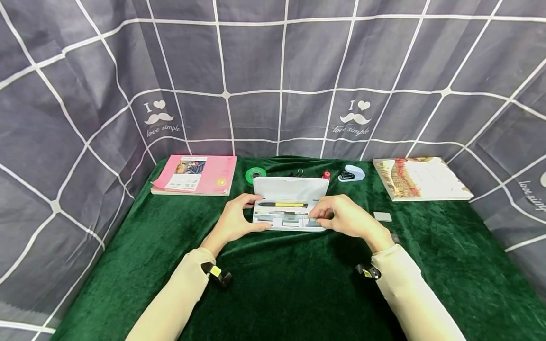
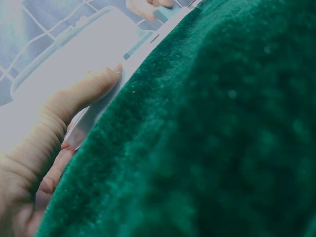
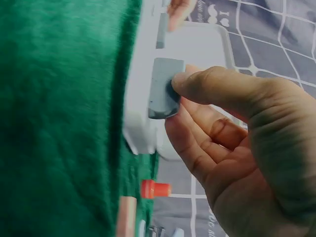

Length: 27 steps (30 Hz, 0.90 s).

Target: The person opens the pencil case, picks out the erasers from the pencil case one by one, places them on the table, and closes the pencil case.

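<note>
A white pencil case (image 1: 291,187) stands with its lid raised, a yellow-and-black pen (image 1: 290,205) lying along its inside. My left hand (image 1: 234,219) holds the case's left end, thumb on the front rim and fingers around the side. Between thumb and fingers, my right hand (image 1: 346,215) pinches a grey rectangular eraser (image 3: 165,89) over the right end of the case's front compartment. Another greyish block (image 1: 291,219) sits in the middle of that front row. In the left wrist view the left thumb (image 2: 106,81) presses along the case edge.
Behind the case lie a green tape roll (image 1: 256,174), black clips (image 1: 299,173), a small red item (image 1: 326,175) and a light blue stapler (image 1: 351,173). A pink book (image 1: 213,175) is at left, a pale book (image 1: 431,177) at right. Nearer sits a whitish block (image 1: 382,216).
</note>
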{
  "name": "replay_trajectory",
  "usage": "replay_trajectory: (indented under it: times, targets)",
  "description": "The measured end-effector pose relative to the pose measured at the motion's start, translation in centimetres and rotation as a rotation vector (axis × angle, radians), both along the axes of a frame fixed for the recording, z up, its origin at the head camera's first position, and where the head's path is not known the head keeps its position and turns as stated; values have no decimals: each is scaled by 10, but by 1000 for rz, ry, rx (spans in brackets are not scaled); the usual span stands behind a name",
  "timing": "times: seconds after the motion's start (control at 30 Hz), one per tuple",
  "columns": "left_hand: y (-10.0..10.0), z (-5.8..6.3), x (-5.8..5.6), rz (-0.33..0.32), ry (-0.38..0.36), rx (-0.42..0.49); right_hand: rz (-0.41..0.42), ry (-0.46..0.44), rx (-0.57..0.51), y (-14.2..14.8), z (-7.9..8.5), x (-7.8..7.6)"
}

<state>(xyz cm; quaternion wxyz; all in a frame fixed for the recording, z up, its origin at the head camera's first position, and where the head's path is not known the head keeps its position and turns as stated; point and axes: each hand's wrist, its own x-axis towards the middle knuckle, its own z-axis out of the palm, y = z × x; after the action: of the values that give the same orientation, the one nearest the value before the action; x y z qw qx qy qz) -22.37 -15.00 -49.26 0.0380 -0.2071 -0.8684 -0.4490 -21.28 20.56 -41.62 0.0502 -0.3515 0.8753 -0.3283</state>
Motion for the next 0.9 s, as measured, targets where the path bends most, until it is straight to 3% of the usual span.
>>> replay_trajectory:
  times: [0.3,0.43,0.7,0.9]
  targets:
    - [1,1,0,-8,-4,3,-84,127,-68,29,22,7]
    - [1,0,1,-2,-3,5,-124,149,-37,46,24,16]
    - [0,0,1,-2,-4,7,-180,149,35,72,4,38]
    - [1,0,2,-1,-7,4,-147,147,31,79,-17,46]
